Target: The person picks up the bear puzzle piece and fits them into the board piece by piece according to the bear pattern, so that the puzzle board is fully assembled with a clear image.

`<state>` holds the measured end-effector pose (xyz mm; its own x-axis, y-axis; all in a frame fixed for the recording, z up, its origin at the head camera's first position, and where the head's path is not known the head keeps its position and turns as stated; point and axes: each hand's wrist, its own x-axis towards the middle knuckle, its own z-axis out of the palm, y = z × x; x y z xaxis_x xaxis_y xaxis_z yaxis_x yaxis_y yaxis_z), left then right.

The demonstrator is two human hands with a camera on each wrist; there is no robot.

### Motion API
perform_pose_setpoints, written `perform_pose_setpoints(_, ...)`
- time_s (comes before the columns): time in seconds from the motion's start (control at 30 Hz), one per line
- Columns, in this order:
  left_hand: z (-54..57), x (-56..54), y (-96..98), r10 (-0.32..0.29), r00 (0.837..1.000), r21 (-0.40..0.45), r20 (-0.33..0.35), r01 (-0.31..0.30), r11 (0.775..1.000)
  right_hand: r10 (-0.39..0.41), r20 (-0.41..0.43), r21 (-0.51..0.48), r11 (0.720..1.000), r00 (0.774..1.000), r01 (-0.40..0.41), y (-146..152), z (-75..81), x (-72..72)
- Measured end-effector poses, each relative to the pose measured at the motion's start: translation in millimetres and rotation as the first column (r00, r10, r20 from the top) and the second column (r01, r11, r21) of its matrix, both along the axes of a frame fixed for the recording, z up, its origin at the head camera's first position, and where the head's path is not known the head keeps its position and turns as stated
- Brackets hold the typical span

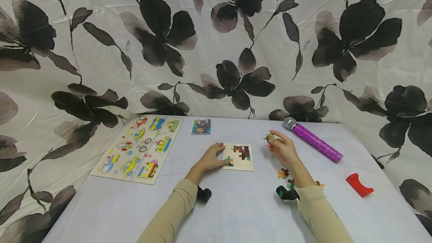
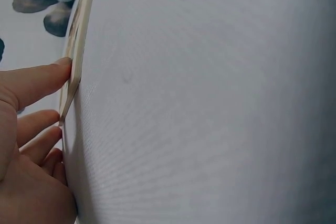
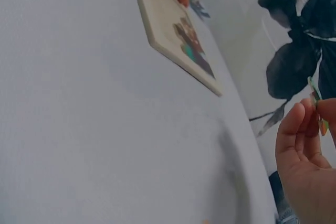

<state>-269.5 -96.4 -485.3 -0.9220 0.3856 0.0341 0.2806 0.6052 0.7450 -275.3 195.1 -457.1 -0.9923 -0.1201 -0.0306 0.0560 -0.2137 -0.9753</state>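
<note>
Partly finger-hidden piece [image 1: 268, 137], right hand [image 1: 285, 149] pinching; spread left hand [image 1: 210, 157] touching small board [image 1: 241, 165].

Cream puzzle board [image 1: 242, 165], purple microphone [image 1: 316, 141]

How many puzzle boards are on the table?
2: the big vehicle board at the left of the head view, and the small board near the middle, its edge touched by the left hand. I see no others.
</note>
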Motion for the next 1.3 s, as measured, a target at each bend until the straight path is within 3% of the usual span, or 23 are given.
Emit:
perform_pose_setpoints(0.27, 1.4, 1.8, -0.1, -0.001, 1.0, 0.005, -0.004, 0.001, 1.0, 0.028, -0.032, 0.165, 0.986, 0.999, -0.022, -34.5, -5.9, -8.0)
perform_pose_setpoints(0.43, 1.7, 1.9, 1.1, -0.024, 1.0, 0.02, -0.001, 0.024, 1.0, 0.094, -0.124, 0.405, 0.914, 0.988, -0.036, -64.4, -8.3, -16.4)
perform_pose_setpoints(0.57, 2.3, 2.1, 1.2, -0.033, 0.999, 0.022, 0.004, 0.033, 0.999, 0.15, -0.194, 0.514, 0.857, 0.97, -0.029, -88.5, -10.9, -21.1)
perform_pose_setpoints(0.73, 0.8, 0.7, 0.6, -0.022, 1.0, 0.023, 0.007, 0.021, 0.999, 0.226, -0.272, 0.648, 0.762, 0.935, 0.004, -110.2, -15.8, -24.8)
perform_pose_setpoints(0.93, -0.3, 1.1, -0.4, -0.027, 1.0, 0.04, 0.006, 0.027, 0.999, 0.298, -0.266, 0.756, 0.654, 0.917, 0.007, -121.6, -18.4, -26.7)
perform_pose_setpoints(1.0, 0.1, 1.6, -0.8, -0.033, 0.999, 0.04, 0.002, 0.033, 0.999, 0.348, -0.277, 0.794, 0.608, 0.896, 0.009, -122.9, -18.2, -26.8)
perform_pose_setpoints(1.13, 0.9, 2.3, -1.2, -0.036, 0.999, 0.026, 0.002, 0.036, 0.999, 0.425, -0.294, 0.872, 0.485, 0.856, 0.059, -123.1, -16.6, -26.1)
perform_pose_setpoints(1.23, 1.0, 2.3, -1.5, -0.046, 0.999, 0.007, -0.001, 0.046, 0.999, 0.439, -0.26, 0.915, 0.397, 0.86, 0.074, -122.7, -15.4, -24.6)
perform_pose_setpoints(1.3, 0.2, 2.4, -1.8, -0.059, 0.998, -0.002, -0.007, 0.059, 0.998, 0.441, -0.228, 0.932, 0.356, 0.868, 0.064, -122.3, -15.2, -23.3)
